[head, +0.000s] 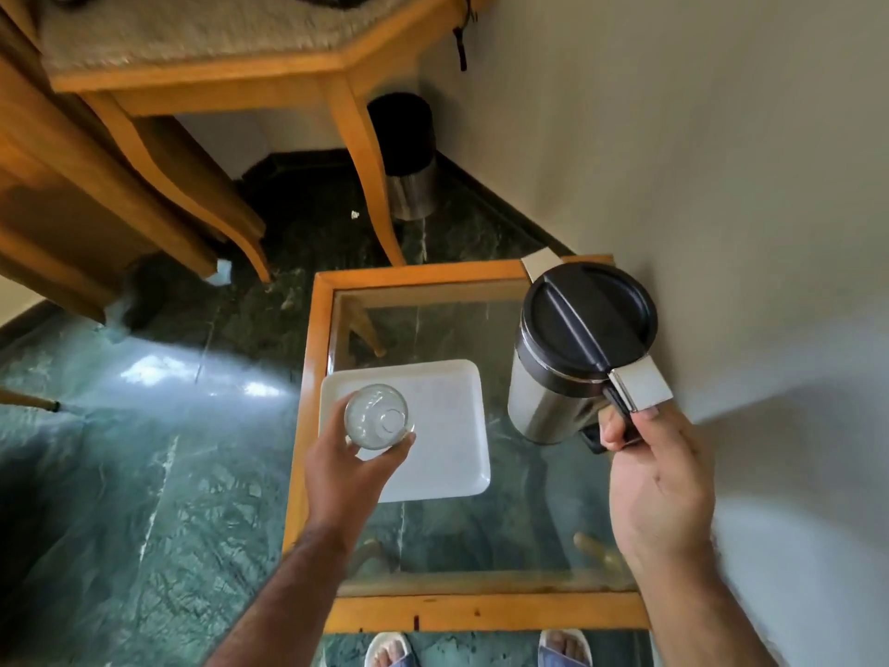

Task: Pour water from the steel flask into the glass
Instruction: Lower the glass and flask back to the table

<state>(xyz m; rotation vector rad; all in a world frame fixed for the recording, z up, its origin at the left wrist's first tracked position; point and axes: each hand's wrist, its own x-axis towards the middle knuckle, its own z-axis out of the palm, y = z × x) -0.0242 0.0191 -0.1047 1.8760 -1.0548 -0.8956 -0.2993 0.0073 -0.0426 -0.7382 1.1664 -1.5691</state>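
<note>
- Head view: the left hand (356, 466) holds the glass (377, 422), fingers wrapped around its side, over the near-left corner of a white tray (447, 454). The glass looks upright, its mouth facing the camera; whether it touches the tray cannot be told.
- The tray lies flat on a small table (308, 392) with a wooden frame and a clear glass top, through which the green marble floor (120, 498) shows.
- The steel flask (572, 358) stands upright on the right side of the table, just beside the tray and close to the wall (697, 137). Its black lid (589, 324) is on, and its spout points away from the person.
- The right hand (659, 479) grips the flask's handle (630, 402), fingers closed around the black grip below the shiny metal end, thumb on top.
- Beyond the table stand a wooden chair (202, 55) with a woolly seat and a steel bin (409, 161) in the corner.
- Two sandalled feet (389, 649) show at the bottom edge.
</note>
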